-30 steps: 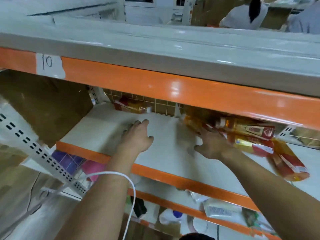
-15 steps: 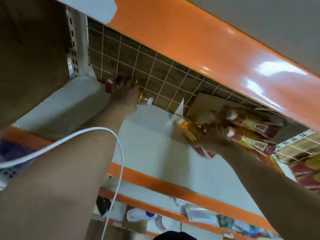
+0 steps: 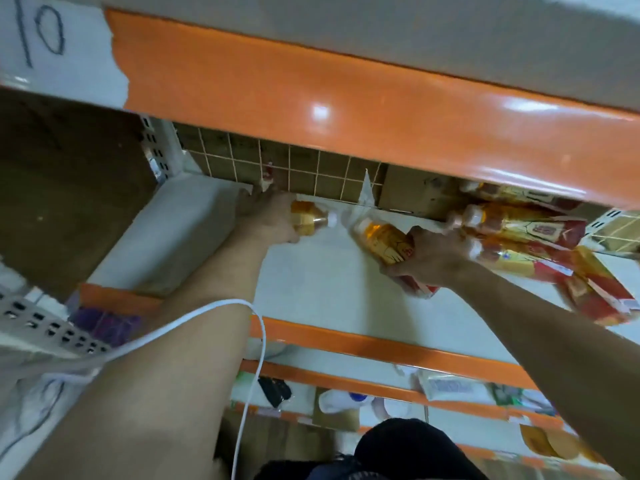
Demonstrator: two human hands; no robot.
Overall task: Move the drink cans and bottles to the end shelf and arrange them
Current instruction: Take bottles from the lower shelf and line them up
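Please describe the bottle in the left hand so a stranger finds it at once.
On the white shelf under the orange beam, look back by the wire grid. The left hand grips an amber bottle lying sideways, white cap pointing right. It is the leftmost; the other bottles lie further right.

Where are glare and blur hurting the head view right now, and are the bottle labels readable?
Head view: a bright glare patch sits on the orange shelf lip; the right hand, its tilted bottle and the bottle pile beyond are motion-smeared, labels unreadable; the left hand grips the back bottle in shade under that lip.
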